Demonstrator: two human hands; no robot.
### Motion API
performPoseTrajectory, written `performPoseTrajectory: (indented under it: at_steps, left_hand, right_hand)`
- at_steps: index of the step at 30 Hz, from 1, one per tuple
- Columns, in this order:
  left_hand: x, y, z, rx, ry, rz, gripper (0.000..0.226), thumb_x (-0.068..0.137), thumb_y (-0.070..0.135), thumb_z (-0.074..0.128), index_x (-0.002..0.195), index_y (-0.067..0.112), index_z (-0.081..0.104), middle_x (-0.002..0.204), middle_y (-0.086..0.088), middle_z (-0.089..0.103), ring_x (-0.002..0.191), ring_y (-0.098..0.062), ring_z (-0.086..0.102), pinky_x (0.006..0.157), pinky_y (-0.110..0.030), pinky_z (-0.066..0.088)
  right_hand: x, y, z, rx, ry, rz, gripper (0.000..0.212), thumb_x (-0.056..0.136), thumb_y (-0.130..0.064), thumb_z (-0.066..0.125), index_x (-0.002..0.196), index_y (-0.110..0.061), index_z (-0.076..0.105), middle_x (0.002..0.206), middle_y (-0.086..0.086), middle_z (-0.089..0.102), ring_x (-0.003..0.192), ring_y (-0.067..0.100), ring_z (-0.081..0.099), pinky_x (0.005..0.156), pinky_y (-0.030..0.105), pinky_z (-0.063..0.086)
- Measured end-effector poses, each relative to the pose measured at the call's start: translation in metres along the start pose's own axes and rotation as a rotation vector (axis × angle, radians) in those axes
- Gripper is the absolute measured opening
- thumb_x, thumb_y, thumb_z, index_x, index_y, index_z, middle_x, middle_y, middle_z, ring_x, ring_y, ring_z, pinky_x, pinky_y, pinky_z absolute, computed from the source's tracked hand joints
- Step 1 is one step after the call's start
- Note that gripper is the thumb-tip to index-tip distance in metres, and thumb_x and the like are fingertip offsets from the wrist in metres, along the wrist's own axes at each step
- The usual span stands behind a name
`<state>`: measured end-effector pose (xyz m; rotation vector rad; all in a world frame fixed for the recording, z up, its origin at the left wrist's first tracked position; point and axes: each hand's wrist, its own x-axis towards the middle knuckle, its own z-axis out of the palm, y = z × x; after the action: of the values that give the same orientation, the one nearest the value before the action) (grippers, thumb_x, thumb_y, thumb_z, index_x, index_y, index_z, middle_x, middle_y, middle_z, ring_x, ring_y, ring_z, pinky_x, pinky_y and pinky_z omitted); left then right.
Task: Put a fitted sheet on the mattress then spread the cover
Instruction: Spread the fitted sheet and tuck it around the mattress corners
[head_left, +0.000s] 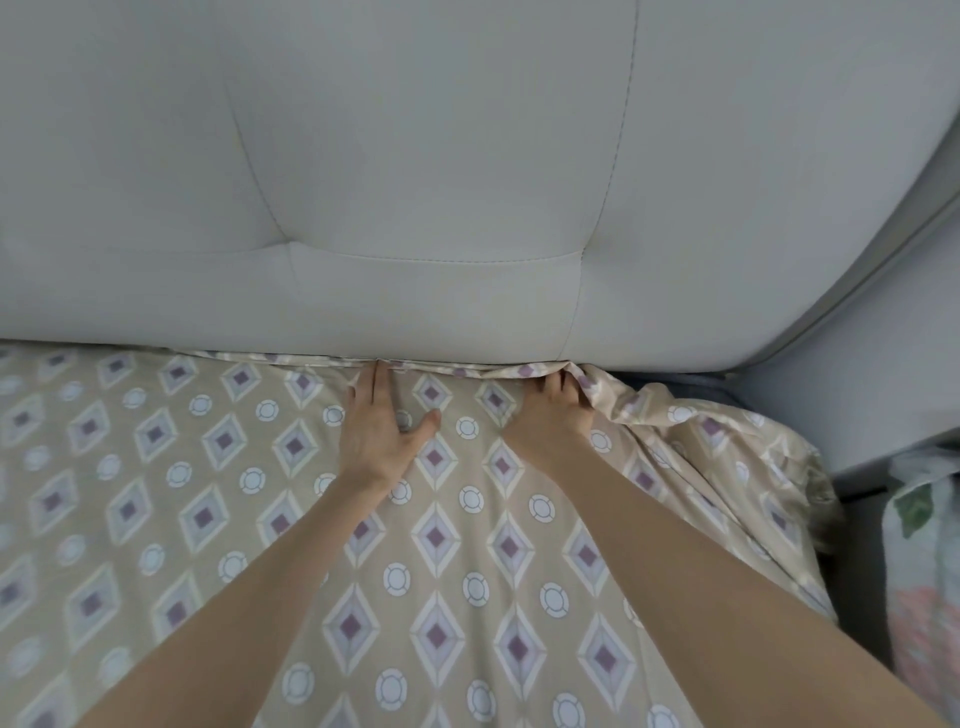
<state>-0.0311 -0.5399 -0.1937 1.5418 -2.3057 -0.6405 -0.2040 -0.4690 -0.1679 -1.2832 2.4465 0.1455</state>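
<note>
Lying spread below one grey padded headboard (415, 182), one beige fitted sheet patterned with diamonds and circles (436, 571) runs its upper edge left to right along the headboard's foot. Two hands meet that edge: the left hand (379, 431) presses flat, fingers straight; the right hand (550, 421) curls round bunched fabric near the corner.

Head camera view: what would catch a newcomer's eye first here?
Two bare arms reach across a beige sheet patterned with diamonds and circles, up to a padded grey headboard filling the top. The left hand presses flat at the seam where they meet, while the right hand grips a bunched fold near the bed's right corner, where the fabric lies rumpled.
</note>
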Motion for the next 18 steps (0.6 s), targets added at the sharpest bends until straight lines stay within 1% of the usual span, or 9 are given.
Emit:
performPoseTrajectory:
  at_steps: [2,4,6,8,11,13,15,17,18]
  left_hand:
    - [0.010,0.001,0.001,0.095,-0.011,0.009,0.091,0.079,0.066,0.048,0.143,0.003,0.033,0.148,-0.011,0.033,0.137,-0.025,0.026,0.116,-0.038,0.018]
    - [0.019,0.002,0.001,0.180,-0.027,0.023,0.101,0.067,0.078,0.028,0.135,0.005,0.042,0.141,-0.009,0.041,0.132,-0.024,0.032,0.113,-0.036,0.019]
    - [0.024,0.003,0.001,0.246,-0.060,0.039,0.109,0.060,0.081,0.016,0.137,0.008,0.040,0.141,-0.007,0.038,0.133,-0.022,0.030,0.113,-0.033,0.015]
    - [0.025,0.003,0.000,0.305,-0.094,0.041,0.113,0.058,0.082,0.012,0.141,0.009,0.035,0.142,-0.007,0.034,0.135,-0.021,0.026,0.112,-0.032,0.011]
    - [0.029,0.003,-0.001,0.356,-0.129,0.031,0.105,0.067,0.082,0.025,0.143,0.009,0.032,0.141,-0.008,0.033,0.134,-0.022,0.026,0.113,-0.033,0.016]
    - [0.031,0.003,-0.005,0.381,-0.162,0.032,0.103,0.069,0.081,0.031,0.144,0.010,0.031,0.142,-0.008,0.032,0.136,-0.022,0.026,0.113,-0.032,0.017]
    - [0.032,0.003,-0.007,0.391,-0.188,0.036,0.104,0.067,0.081,0.032,0.145,0.011,0.030,0.144,-0.006,0.029,0.137,-0.023,0.024,0.114,-0.032,0.016]
    - [0.032,0.004,-0.009,0.393,-0.205,0.040,0.100,0.073,0.080,0.041,0.146,0.012,0.028,0.146,-0.006,0.027,0.139,-0.023,0.022,0.115,-0.032,0.015]
    - [0.032,0.004,-0.010,0.394,-0.206,0.043,0.099,0.074,0.079,0.043,0.146,0.012,0.027,0.147,-0.005,0.025,0.139,-0.023,0.021,0.115,-0.032,0.015]
  right_hand:
    - [0.001,0.001,0.001,0.032,0.014,0.000,0.071,0.088,-0.030,0.047,0.150,-0.020,0.015,0.148,0.006,0.020,0.143,0.025,0.011,0.115,0.042,0.014]
    - [0.000,0.001,0.003,0.038,0.021,0.000,0.068,0.089,-0.028,0.046,0.149,-0.019,0.016,0.145,0.006,0.024,0.142,0.025,0.014,0.115,0.042,0.014]
    - [-0.002,-0.001,0.006,0.025,0.059,-0.008,0.063,0.090,-0.026,0.043,0.148,-0.018,0.019,0.143,0.006,0.027,0.139,0.026,0.020,0.113,0.042,0.017]
    - [-0.007,0.001,0.011,0.024,0.112,-0.032,0.057,0.091,-0.022,0.040,0.146,-0.018,0.023,0.138,0.006,0.032,0.134,0.026,0.027,0.111,0.043,0.021]
    - [-0.019,0.006,0.023,-0.041,0.217,-0.161,0.054,0.093,-0.017,0.040,0.145,-0.018,0.026,0.134,0.005,0.037,0.128,0.024,0.036,0.108,0.042,0.028]
    - [-0.026,0.007,0.030,-0.135,0.346,-0.321,0.066,0.081,-0.007,0.050,0.145,-0.016,0.032,0.131,0.004,0.047,0.121,0.023,0.046,0.107,0.040,0.037]
    - [-0.025,0.005,0.033,-0.157,0.460,-0.415,0.077,0.066,-0.006,0.051,0.142,-0.012,0.037,0.122,0.003,0.056,0.110,0.022,0.056,0.102,0.039,0.044]
    - [-0.021,0.000,0.033,-0.176,0.484,-0.443,0.076,0.066,-0.009,0.056,0.141,-0.011,0.041,0.120,0.001,0.059,0.108,0.020,0.058,0.099,0.037,0.046]
    - [-0.020,-0.002,0.029,-0.178,0.454,-0.449,0.077,0.065,-0.009,0.062,0.140,-0.011,0.044,0.119,0.001,0.061,0.107,0.019,0.059,0.096,0.036,0.048]
